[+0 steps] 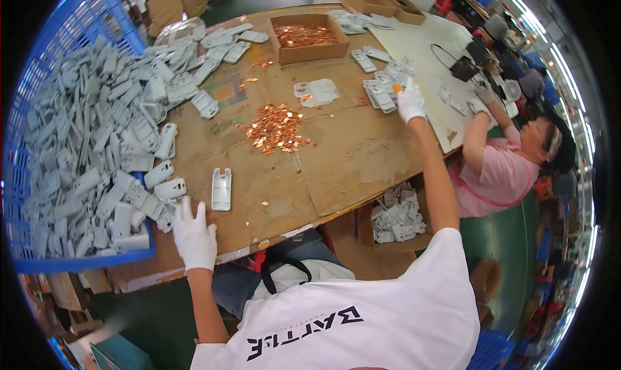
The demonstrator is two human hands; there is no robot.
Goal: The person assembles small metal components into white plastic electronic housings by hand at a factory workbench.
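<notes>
My left hand (pixel 196 237), in a white glove, is open with fingers spread at the table's near left, beside the heap of pale grey plastic casings (pixel 110 143). A single casing (pixel 221 189) lies apart to its right. My right arm stretches far right; its white-gloved hand (pixel 412 102) is closed, with a small orange thing (pixel 397 88) at the thumb side. What its fingers hold, if anything, I cannot make out. It is beside a group of casings (pixel 380 96). A loose pile of small copper-coloured pieces (pixel 277 129) sits mid-table.
A blue crate (pixel 84 264) holds the heap, which spills onto the cardboard-covered table (pixel 349 169). Copper pieces fill a cardboard box (pixel 310 54) at the back. An open box of casings (pixel 398 215) stands below the right edge. A co-worker in pink (pixel 498 169) handles parts at right.
</notes>
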